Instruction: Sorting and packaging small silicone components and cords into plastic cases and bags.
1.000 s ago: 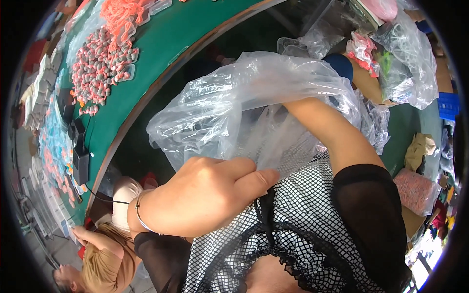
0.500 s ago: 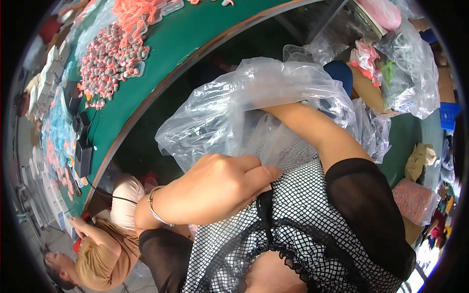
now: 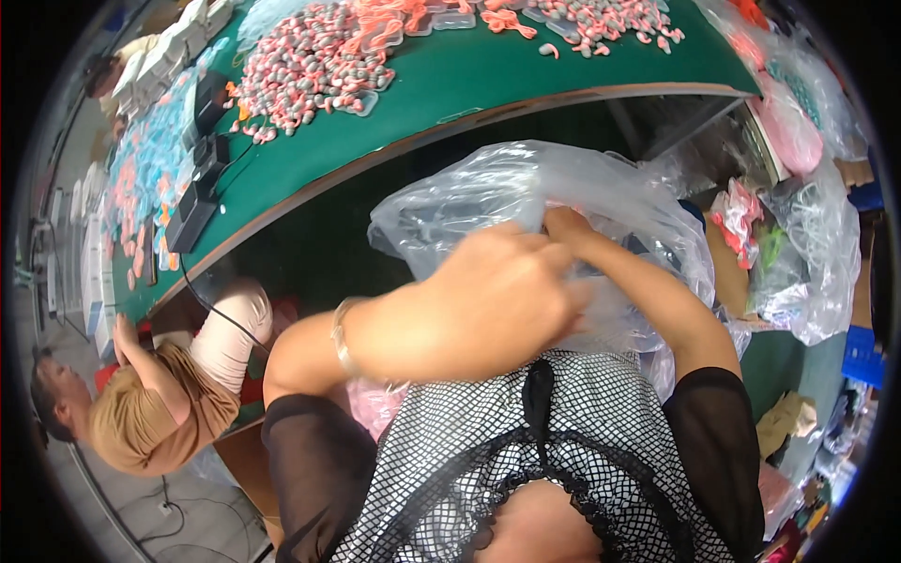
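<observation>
A large clear plastic bag (image 3: 469,192) lies bunched in front of my body, under the table's front edge. My left hand (image 3: 511,300), with a bracelet at the wrist, is over the bag's near side. It is blurred by motion; its fingers look curled in, and what they hold, if anything, cannot be made out. My right hand (image 3: 569,228) is at the bag's opening, just beyond the left one. Its fingers are mostly hidden behind my left hand and the plastic, with a bit of pink beside them.
The green table (image 3: 422,98) bears a heap of small grey-and-pink pieces (image 3: 305,70), orange cord-like pieces (image 3: 385,21) and black boxes (image 3: 190,218). A seated person (image 3: 169,403) is at the left. Filled plastic bags (image 3: 807,253) and a blue crate (image 3: 863,355) stand at the right.
My left hand has moved forward and right, away from my chest. My right hand, earlier hidden in the bag, now shows at its opening. The view has shifted, showing more of the table.
</observation>
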Available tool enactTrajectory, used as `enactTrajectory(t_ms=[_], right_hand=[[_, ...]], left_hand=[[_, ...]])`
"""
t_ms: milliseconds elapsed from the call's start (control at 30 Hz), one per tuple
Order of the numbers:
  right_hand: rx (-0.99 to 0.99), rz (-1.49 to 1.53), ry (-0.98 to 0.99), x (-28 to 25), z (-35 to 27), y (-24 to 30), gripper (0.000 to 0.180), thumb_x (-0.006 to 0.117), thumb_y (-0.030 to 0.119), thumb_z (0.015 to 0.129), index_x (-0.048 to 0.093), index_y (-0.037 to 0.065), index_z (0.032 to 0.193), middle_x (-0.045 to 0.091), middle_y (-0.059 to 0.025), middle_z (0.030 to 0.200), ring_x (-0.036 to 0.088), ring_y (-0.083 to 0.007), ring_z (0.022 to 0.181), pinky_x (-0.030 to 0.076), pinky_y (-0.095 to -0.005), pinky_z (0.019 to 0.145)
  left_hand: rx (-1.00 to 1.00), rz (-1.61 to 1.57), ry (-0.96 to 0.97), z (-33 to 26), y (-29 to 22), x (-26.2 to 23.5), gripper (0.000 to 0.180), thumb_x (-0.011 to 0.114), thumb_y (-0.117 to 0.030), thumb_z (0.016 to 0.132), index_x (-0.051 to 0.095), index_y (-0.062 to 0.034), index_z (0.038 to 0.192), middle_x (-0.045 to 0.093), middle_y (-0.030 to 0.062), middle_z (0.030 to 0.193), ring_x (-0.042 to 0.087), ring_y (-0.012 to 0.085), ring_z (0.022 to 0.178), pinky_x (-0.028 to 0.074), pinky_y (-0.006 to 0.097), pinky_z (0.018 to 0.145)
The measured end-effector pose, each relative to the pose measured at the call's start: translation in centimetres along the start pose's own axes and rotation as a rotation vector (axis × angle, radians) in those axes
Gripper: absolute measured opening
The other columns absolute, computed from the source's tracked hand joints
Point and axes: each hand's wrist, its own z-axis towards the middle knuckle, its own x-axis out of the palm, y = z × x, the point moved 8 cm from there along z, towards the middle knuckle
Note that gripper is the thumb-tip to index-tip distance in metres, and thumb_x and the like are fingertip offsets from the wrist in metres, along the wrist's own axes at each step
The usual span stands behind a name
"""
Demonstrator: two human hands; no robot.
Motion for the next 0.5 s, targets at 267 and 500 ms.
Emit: enactTrajectory(t_ms=[267, 500], right_hand=[[0.084, 0.054, 0.198, 5.6, -0.1, -4.8, 0.037, 0.069, 0.03, 0.084, 0.069, 0.006, 0.112, 0.067, -0.0147, 0.123, 0.062, -0.0266, 0.117, 0.048, -0.0414, 0.097], [0.047, 1.422, 0.096, -0.9, -1.2, 1.5, 0.035, 0.043, 0.017, 0.103, 0.063, 0.004, 0.129, 0.068, -0.0159, 0.123, 0.061, -0.0261, 0.12, 0.048, -0.0383, 0.104]], left_hand=[[-0.067, -0.214, 0.438, 12.0, 11.0, 15.8, 0.037, 0.061, -0.029, 0.088, 0.067, -0.0067, 0.117, 0.071, 0.0205, 0.104, 0.068, 0.0385, 0.097, 0.052, 0.046, 0.087], [-0.225, 0.081, 0.324, 4.8, 20.4, 20.2, 0.065, 0.08, -0.033, 0.076, 0.06, -0.0193, 0.136, 0.059, 0.0108, 0.14, 0.051, 0.0314, 0.133, 0.04, 0.042, 0.111]])
